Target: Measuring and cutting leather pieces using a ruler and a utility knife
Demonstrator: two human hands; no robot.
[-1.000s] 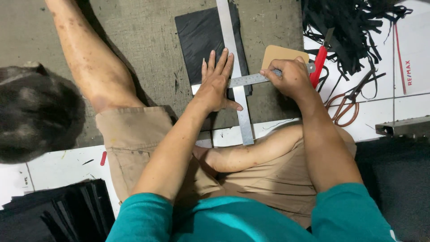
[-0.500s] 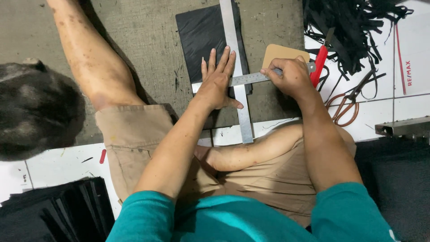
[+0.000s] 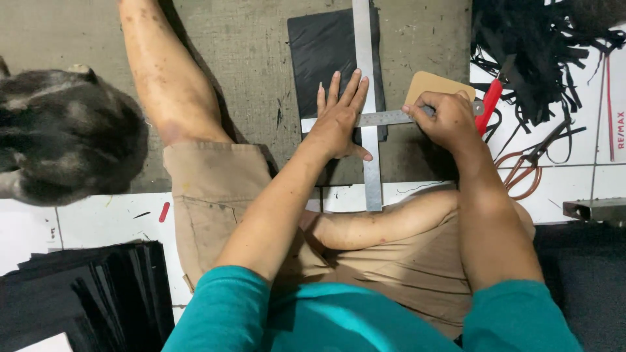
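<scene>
The left hand (image 3: 339,120) lies flat, fingers spread and straight, pressing down on a black sheet (image 3: 326,55) and on the long steel ruler (image 3: 367,104) that runs up and down across it; a shorter metal ruler (image 3: 385,118) crosses the long one at right angles, its end passing under that palm; the black sheet rests on a grey-brown mat (image 3: 248,58) on the floor, straight ahead of the person's folded legs. The right hand (image 3: 443,120) is curled tight, fingers closed around a small tool held against the short ruler's edge, though what the tool is cannot be told; just beyond its knuckles lie a tan card (image 3: 433,85) and a red-handled cutter (image 3: 488,107). To the right, scissors (image 3: 531,160) sit on white tiles near a heap of black strips (image 3: 528,58). A stack of black sheets (image 3: 85,293) lies at lower left; a dark furry animal (image 3: 65,137) rests at the left edge. No container is in view.
</scene>
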